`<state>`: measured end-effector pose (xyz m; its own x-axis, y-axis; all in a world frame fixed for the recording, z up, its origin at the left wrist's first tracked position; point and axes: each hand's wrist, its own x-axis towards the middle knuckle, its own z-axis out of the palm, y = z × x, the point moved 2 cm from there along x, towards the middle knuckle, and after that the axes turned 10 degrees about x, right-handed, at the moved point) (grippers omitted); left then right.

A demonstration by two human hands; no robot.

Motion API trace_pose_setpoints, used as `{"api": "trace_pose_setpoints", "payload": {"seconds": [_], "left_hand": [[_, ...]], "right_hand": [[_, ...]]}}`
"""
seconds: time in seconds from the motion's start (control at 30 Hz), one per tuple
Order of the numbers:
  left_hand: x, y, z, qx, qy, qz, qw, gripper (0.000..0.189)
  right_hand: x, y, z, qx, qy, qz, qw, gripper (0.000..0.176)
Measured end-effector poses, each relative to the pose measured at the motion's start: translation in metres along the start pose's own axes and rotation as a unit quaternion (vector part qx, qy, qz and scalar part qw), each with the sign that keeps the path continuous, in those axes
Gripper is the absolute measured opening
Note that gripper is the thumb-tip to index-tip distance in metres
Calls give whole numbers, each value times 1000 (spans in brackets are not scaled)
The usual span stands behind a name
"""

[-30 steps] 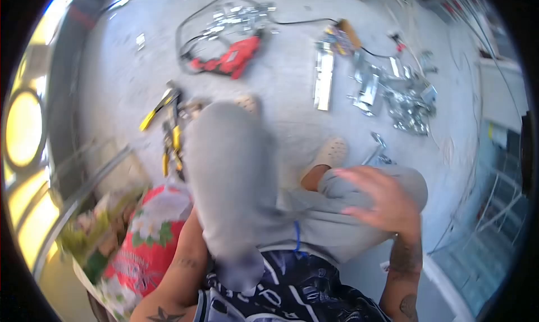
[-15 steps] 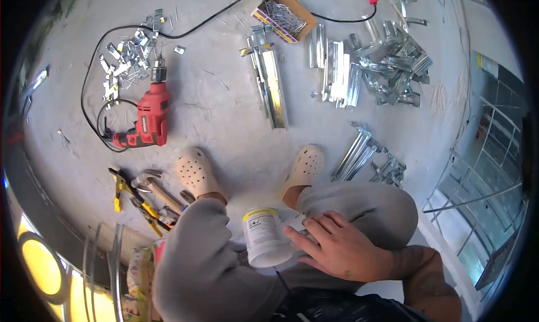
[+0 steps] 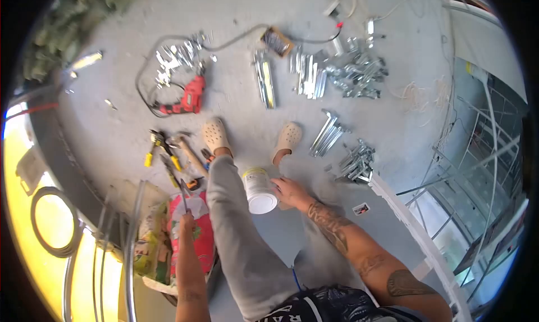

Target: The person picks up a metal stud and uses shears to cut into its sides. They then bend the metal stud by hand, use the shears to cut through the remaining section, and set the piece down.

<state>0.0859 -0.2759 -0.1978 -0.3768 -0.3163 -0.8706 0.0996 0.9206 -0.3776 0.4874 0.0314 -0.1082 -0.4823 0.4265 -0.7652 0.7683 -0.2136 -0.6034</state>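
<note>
A white plastic tub [image 3: 258,188] with a yellow band at one end is between my legs, its round white face toward me. My right hand [image 3: 289,191] is at the tub's right side, fingers curled against it; the fingertips are partly hidden. Down at the left, my left hand [image 3: 187,220] is closed around a thin grey thing [image 3: 184,197], blurred and too slim to name. It points toward yellow-handled tools [image 3: 168,153] on the floor. A hammer [image 3: 191,155] lies beside them, close to my beige clog [image 3: 215,134].
A red drill [image 3: 191,97] with a black cord lies ahead on the left. Bent metal pieces [image 3: 356,72] cover the floor at the right, near a box of nails [image 3: 276,41]. Sacks [image 3: 196,226] stand at the lower left; a white rail [image 3: 404,223] and metal frames are at right.
My body and view have risen and the legs are straighter. My right hand has gone from my thigh to the tub's side. My left hand has come into view.
</note>
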Motion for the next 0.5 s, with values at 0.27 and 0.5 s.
{"api": "trace_pose_setpoints", "payload": {"seconds": [0.27, 0.5], "left_hand": [[-204, 152, -114, 497, 256, 530, 638, 30], [-583, 432, -93, 505, 5, 754, 421, 42]], "right_hand": [[-212, -108, -67, 360, 164, 38, 917, 35], [-415, -129, -169, 292, 575, 4, 764, 44]]}}
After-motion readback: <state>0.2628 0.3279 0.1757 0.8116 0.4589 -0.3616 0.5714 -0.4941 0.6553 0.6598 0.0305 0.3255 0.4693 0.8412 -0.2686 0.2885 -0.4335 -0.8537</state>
